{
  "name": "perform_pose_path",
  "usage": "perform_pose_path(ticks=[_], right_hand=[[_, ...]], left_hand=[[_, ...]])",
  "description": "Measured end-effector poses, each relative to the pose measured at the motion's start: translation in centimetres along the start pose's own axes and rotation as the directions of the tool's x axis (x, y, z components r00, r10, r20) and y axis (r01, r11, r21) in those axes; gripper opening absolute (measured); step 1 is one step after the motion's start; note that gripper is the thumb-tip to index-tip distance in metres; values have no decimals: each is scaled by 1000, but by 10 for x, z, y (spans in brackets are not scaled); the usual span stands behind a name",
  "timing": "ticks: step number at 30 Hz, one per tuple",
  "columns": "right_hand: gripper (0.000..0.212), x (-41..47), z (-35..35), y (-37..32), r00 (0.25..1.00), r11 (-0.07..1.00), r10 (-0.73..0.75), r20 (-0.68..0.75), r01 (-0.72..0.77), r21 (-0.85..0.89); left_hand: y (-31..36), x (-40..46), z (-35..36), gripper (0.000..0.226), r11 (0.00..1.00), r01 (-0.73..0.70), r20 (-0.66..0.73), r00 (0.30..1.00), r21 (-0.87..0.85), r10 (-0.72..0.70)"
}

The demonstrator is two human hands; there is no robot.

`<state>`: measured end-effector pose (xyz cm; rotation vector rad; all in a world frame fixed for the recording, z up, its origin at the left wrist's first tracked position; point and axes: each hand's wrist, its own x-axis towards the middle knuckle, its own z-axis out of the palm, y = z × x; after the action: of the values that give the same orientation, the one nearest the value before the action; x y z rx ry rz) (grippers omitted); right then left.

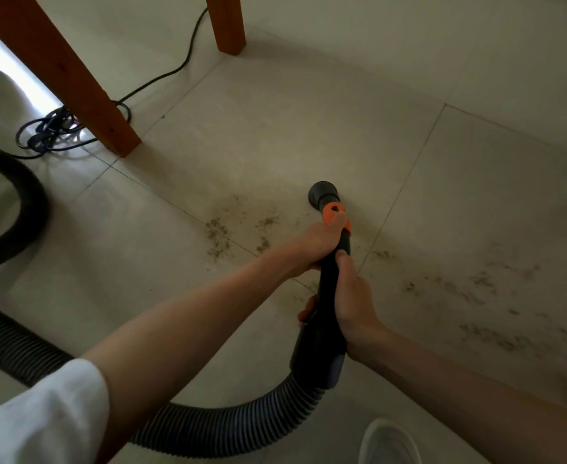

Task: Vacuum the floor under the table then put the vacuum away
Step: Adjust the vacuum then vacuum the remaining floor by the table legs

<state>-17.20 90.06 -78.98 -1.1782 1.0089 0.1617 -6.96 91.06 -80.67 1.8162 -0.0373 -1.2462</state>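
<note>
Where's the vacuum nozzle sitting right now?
In the head view, the nozzle is right of centre on the tile floor, just right of a dirt patch, at the end of the wand gripped by both hands.

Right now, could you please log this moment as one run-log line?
left hand: grips wand near orange collar | right hand: grips wand lower | nozzle: at floor | dirt: remains
</note>
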Motion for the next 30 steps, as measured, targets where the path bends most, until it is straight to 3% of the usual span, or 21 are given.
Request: perform_pose_path(ticks=[13,23,30], right_hand=[[51,9,49,-15,951,986,116,288,-146,82],[49,12,72,-20,920,969,125,371,-194,155],[51,4,69,-15,901,978,196,388,-210,-6]], left_hand=[[-15,-6,-65,42,996,16,-211,977,-90,-35],[-15,-13,-85,40,991,-23,-286,958,-131,-15],[-35,-23,-90,42,969,30,-263,960,-245,-97]])
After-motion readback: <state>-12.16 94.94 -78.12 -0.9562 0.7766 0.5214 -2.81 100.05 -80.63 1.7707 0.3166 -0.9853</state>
